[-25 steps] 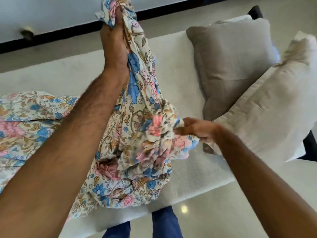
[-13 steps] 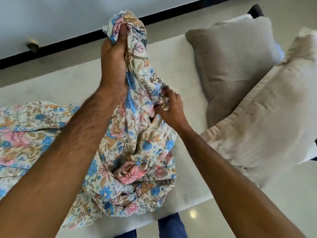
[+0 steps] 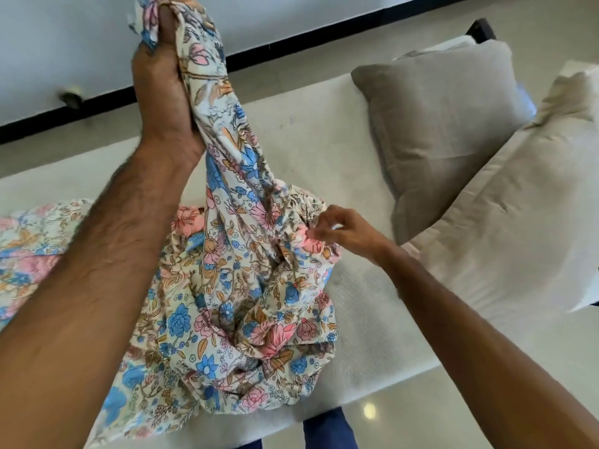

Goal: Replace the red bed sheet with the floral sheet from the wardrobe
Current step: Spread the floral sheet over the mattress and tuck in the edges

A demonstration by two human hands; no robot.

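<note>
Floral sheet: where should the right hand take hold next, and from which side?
Probably on the gathered elastic hem of the floral sheet, just below the left hand, which holds it high. That hem hangs taut toward the right hand, so come from the right, the pillow side, and pinch it.

There was one bunched floral cotton sheet (image 3: 240, 286) printed with pink and blue blooms, and one bare white mattress (image 3: 311, 147). Two pillows lay on it: one grey-brown fabric pillow (image 3: 444, 124) and one pale cream pillow (image 3: 518, 228). Two bare hands showed, left hand (image 3: 165, 82) and right hand (image 3: 350, 231).
</note>
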